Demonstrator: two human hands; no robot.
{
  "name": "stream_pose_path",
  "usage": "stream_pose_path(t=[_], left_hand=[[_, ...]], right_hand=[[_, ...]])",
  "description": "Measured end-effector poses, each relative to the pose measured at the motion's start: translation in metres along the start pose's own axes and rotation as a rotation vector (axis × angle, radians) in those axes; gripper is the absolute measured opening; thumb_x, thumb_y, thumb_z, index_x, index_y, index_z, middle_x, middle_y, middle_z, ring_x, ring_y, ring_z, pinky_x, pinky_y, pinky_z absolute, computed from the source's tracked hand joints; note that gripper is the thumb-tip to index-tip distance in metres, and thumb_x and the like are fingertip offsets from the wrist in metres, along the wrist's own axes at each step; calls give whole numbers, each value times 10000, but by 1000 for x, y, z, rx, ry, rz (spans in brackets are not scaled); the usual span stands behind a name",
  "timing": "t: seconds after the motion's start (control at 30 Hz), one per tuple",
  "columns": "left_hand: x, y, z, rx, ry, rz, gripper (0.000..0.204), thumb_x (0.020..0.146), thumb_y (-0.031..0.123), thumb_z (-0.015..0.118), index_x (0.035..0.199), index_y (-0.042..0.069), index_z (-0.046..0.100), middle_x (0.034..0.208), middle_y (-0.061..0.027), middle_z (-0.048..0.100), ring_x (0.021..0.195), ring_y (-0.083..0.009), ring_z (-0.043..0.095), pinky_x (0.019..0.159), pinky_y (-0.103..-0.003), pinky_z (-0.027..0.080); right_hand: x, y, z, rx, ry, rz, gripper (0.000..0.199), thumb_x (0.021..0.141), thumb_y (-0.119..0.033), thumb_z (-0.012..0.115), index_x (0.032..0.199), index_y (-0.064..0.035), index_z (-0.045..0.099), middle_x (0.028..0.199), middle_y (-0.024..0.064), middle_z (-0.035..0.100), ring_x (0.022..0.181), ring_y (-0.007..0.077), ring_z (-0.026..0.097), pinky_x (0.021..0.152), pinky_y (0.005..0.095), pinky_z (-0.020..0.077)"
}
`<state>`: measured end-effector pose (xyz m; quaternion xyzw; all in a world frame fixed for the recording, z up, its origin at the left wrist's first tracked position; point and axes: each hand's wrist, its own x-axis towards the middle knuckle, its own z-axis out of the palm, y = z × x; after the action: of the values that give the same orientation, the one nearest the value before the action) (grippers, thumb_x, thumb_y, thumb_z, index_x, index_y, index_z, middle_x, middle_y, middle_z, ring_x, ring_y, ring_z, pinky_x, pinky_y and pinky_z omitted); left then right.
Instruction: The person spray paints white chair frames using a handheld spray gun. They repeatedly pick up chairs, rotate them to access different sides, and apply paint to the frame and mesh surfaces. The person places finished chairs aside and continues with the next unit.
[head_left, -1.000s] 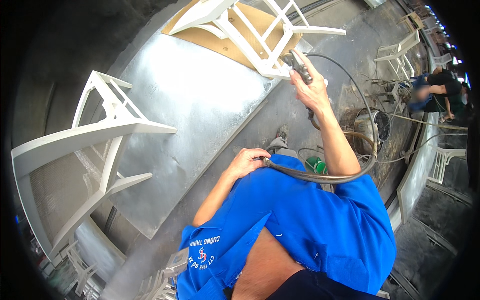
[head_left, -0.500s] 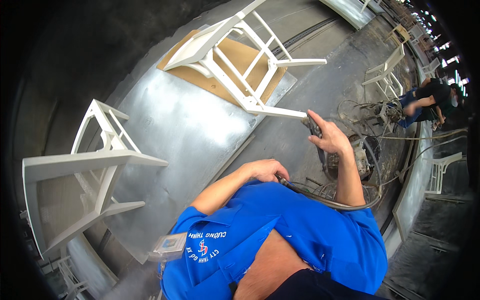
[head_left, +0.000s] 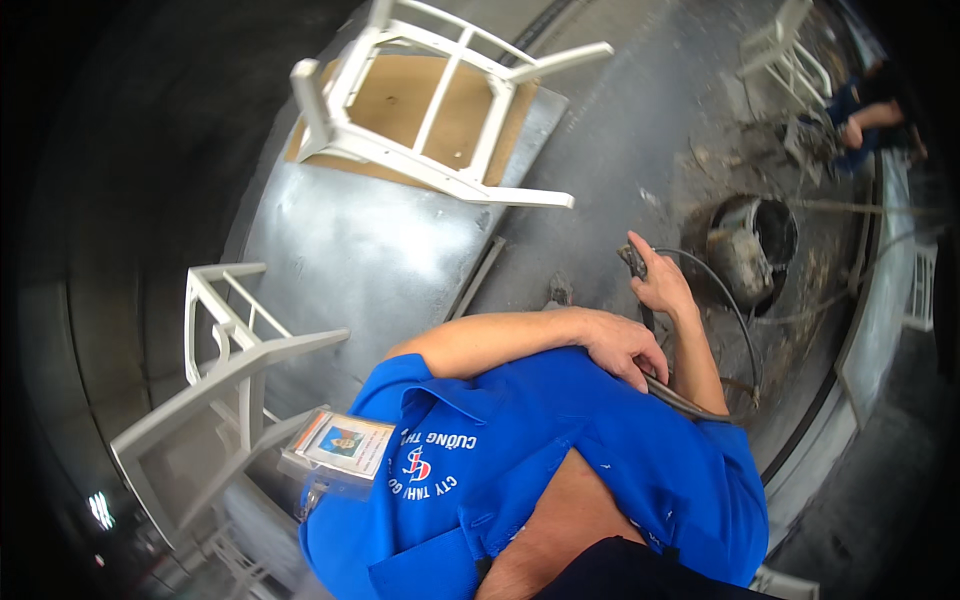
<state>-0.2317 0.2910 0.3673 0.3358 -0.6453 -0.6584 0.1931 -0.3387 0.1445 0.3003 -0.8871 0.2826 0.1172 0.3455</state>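
My right hand (head_left: 668, 290) grips a dark spray gun (head_left: 634, 262), its nozzle pointing up toward the white chair (head_left: 430, 120) that lies tipped on a brown cardboard sheet (head_left: 395, 95). A black hose (head_left: 742, 335) loops from the gun round to my chest. My left hand (head_left: 622, 345) reaches across my blue shirt and closes on that hose (head_left: 682, 400). A second white chair (head_left: 232, 365) lies on its side at the left.
The chairs rest on a grey, paint-coated metal sheet (head_left: 370, 260). A dirty bucket (head_left: 752, 245) stands right of my hands. Another person (head_left: 870, 112) crouches at the far upper right beside more white chairs (head_left: 785, 50). A badge (head_left: 340, 445) hangs at my chest.
My right hand has come down and back from the upper chair with the spray gun. The left hand stays on the hose. My view has tilted, so both chairs sit lower and larger.
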Motion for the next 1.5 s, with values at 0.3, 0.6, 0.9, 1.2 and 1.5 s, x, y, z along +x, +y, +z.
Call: stream_pose_path(t=[0.3, 0.6, 0.9, 1.2, 1.5], left_hand=[[56, 13, 4, 63, -151, 101, 426, 922, 220, 751, 1314, 71, 681, 1051, -143, 762, 989, -280, 721, 874, -417, 532], [14, 47, 6, -60, -20, 311, 451, 916, 256, 749, 1301, 33, 675, 1122, -136, 767, 1019, -262, 729, 865, -397, 545], [-65, 17, -26, -71, 306, 453, 431, 946, 269, 748, 1296, 25, 689, 1068, -110, 789, 892, -205, 727, 808, -364, 543], [-161, -94, -62, -150, 1085, 142, 377, 998, 293, 706, 1320, 97, 712, 1116, -59, 776, 988, -144, 694, 849, -330, 550], [-346, -285, -94, -987, 2185, -149, 325, 1028, 364, 654, 1193, 87, 693, 1006, -48, 722, 858, -154, 659, 789, -327, 574]], right_hand=[[-51, 45, -5, 284, 56, 189, 859, 766, -106, 660, 1582, -86, 392, 1202, 351, 671, 1177, 499, 629, 1027, 520, 493], [-8, 15, -51, -15, 72, 61, 849, 808, -207, 693, 1589, -92, 380, 1247, 343, 664, 1211, 489, 624, 1035, 494, 498], [127, -72, -136, 116, 70, -122, 764, 887, -256, 828, 1540, -31, 502, 1015, 100, 728, 872, 144, 651, 767, 304, 542], [223, -226, -159, 389, 121, -605, 594, 977, -276, 763, 1510, -109, 561, 1186, 53, 674, 965, 110, 636, 786, 261, 561], [247, -249, -146, 167, -181, -751, 740, 839, -232, 880, 1494, -78, 570, 1350, 93, 644, 1204, 189, 600, 840, 304, 595]])
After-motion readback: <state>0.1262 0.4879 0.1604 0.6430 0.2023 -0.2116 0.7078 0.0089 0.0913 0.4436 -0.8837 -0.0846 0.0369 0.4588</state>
